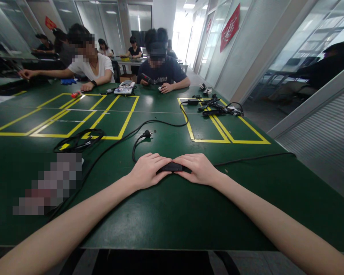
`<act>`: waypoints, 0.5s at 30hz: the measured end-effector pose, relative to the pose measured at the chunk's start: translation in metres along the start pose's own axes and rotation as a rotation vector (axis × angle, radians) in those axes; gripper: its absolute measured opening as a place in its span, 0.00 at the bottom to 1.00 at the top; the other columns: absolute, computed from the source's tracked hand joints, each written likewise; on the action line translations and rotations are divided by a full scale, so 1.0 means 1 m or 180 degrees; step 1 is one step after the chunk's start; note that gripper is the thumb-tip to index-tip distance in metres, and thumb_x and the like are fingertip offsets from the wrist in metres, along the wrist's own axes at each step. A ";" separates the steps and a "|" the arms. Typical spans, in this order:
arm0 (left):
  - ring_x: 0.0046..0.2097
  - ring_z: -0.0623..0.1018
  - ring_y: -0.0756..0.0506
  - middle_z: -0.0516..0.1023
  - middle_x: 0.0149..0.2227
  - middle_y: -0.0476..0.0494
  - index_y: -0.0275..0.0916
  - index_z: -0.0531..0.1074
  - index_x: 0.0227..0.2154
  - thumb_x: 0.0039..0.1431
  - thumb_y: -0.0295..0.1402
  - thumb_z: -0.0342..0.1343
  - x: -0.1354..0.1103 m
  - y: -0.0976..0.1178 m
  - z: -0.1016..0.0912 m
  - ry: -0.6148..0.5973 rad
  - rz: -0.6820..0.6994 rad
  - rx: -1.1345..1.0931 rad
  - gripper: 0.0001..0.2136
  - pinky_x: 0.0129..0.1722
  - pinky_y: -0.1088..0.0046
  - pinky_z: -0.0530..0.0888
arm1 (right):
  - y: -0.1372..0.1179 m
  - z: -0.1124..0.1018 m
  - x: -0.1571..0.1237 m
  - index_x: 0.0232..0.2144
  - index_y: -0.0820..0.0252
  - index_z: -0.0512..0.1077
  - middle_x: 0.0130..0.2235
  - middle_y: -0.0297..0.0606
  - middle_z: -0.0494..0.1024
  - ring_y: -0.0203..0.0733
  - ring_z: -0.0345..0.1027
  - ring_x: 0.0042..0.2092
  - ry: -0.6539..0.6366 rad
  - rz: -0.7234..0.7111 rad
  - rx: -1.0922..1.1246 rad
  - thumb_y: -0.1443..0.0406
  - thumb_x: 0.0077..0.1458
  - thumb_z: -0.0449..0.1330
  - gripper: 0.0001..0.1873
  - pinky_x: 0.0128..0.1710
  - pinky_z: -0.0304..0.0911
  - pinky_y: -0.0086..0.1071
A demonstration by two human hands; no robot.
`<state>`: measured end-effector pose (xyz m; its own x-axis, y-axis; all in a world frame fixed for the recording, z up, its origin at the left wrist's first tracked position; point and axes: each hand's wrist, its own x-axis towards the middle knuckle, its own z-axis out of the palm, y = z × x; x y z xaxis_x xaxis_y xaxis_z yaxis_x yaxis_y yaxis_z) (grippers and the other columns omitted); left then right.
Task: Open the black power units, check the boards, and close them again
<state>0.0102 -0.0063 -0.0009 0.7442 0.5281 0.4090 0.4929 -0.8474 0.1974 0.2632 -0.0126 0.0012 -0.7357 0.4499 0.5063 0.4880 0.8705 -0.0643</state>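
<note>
A black power adapter (172,167) lies low over the green table, gripped at both ends. My left hand (149,170) wraps its left end, with the thumb along the near side. Around the right end my right hand (197,168) is closed in the same way. From behind my left hand a short black cord curves up to a power plug (147,133) lying on the table. A thin black cable (255,156) runs out to the right from under my right hand. My fingers hide both ends of the adapter.
A coiled black cable (78,140) lies at left, beside a blurred-out object (51,183). A long black cord crosses the table to another adapter (193,102). Tangled cables (218,107) lie far right. Yellow tape (210,140) marks rectangles. Two people sit across the table.
</note>
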 end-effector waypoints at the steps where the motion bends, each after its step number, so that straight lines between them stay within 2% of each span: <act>1: 0.47 0.81 0.39 0.83 0.47 0.38 0.38 0.73 0.54 0.70 0.44 0.54 0.000 0.001 -0.001 0.0020 -0.0063 -0.0111 0.18 0.46 0.63 0.74 | 0.000 0.000 0.000 0.50 0.61 0.73 0.45 0.45 0.84 0.45 0.79 0.42 0.0024 -0.0063 -0.0105 0.61 0.70 0.55 0.12 0.39 0.72 0.35; 4: 0.44 0.81 0.40 0.83 0.45 0.39 0.38 0.76 0.51 0.68 0.48 0.55 0.003 0.003 -0.004 -0.0010 -0.0523 -0.0522 0.20 0.45 0.64 0.75 | -0.003 0.000 0.000 0.48 0.62 0.74 0.46 0.48 0.82 0.45 0.77 0.42 0.0143 -0.0322 -0.0587 0.64 0.71 0.52 0.13 0.37 0.72 0.35; 7: 0.37 0.79 0.43 0.82 0.37 0.44 0.39 0.79 0.39 0.71 0.46 0.50 0.005 0.006 -0.008 -0.0249 -0.1111 -0.0899 0.18 0.38 0.68 0.73 | -0.005 0.000 0.002 0.46 0.61 0.75 0.46 0.48 0.82 0.43 0.75 0.41 0.0335 -0.0497 -0.0903 0.68 0.70 0.52 0.12 0.36 0.71 0.34; 10: 0.34 0.76 0.45 0.81 0.33 0.47 0.39 0.79 0.38 0.67 0.48 0.54 0.006 0.007 -0.012 -0.0434 -0.1438 -0.1406 0.18 0.33 0.71 0.69 | -0.007 0.000 0.004 0.45 0.60 0.76 0.45 0.47 0.81 0.42 0.74 0.41 0.0429 -0.0546 -0.0958 0.69 0.70 0.52 0.11 0.36 0.71 0.33; 13: 0.33 0.75 0.46 0.80 0.33 0.48 0.39 0.79 0.40 0.63 0.48 0.58 0.006 0.006 -0.012 -0.0207 -0.1586 -0.1739 0.17 0.33 0.71 0.69 | -0.006 0.000 0.006 0.43 0.61 0.76 0.44 0.47 0.81 0.43 0.74 0.41 0.0478 -0.0561 -0.0937 0.70 0.69 0.53 0.10 0.35 0.71 0.34; 15: 0.35 0.76 0.45 0.81 0.35 0.47 0.39 0.79 0.41 0.61 0.47 0.61 0.006 0.005 -0.011 -0.0008 -0.1538 -0.1752 0.16 0.35 0.70 0.70 | -0.005 -0.001 0.007 0.43 0.61 0.76 0.45 0.48 0.81 0.45 0.74 0.43 0.0495 -0.0559 -0.0878 0.70 0.68 0.54 0.10 0.36 0.72 0.35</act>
<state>0.0119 -0.0084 0.0122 0.5023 0.8495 0.1611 0.4690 -0.4242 0.7747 0.2560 -0.0144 0.0057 -0.7497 0.2441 0.6151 0.4846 0.8355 0.2590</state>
